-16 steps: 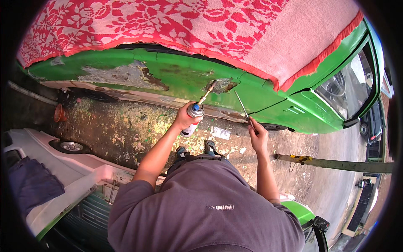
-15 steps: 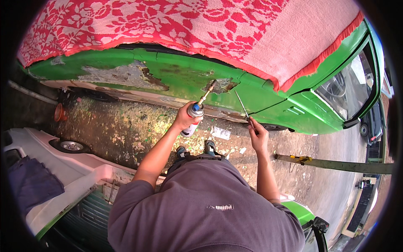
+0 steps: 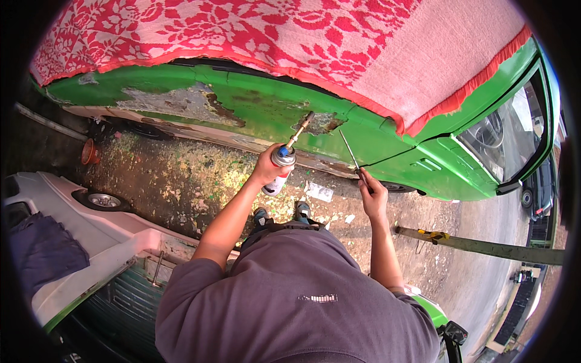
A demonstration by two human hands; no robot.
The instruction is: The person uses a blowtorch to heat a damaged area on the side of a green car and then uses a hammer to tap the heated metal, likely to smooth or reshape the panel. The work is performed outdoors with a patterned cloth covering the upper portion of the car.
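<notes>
My left hand (image 3: 268,165) is closed around a spray-type gas canister (image 3: 278,178) with a blue valve and a brass-coloured torch nozzle (image 3: 298,134). The nozzle's tip reaches over a peeled, rusty patch (image 3: 327,124) on the green vehicle (image 3: 269,107); whether it touches, I cannot tell, and no flame shows. In my right hand (image 3: 371,190), closed on its handle, is a long thin metal tool (image 3: 348,146) angled toward the same patch. A larger area of bare metal (image 3: 172,103) lies farther left on the panel.
A red-and-pink patterned blanket (image 3: 272,30) drapes over the vehicle. A pale vehicle with dark cloth (image 3: 48,254) is at lower left. A slanted post (image 3: 502,248) with yellow tape stands at right. An orange pot (image 3: 89,151) and scraps lie on the stained ground (image 3: 181,181).
The view has shifted slightly, and the torch tip appears a little higher and farther right. Both hands keep their holds, with barely any visible movement.
</notes>
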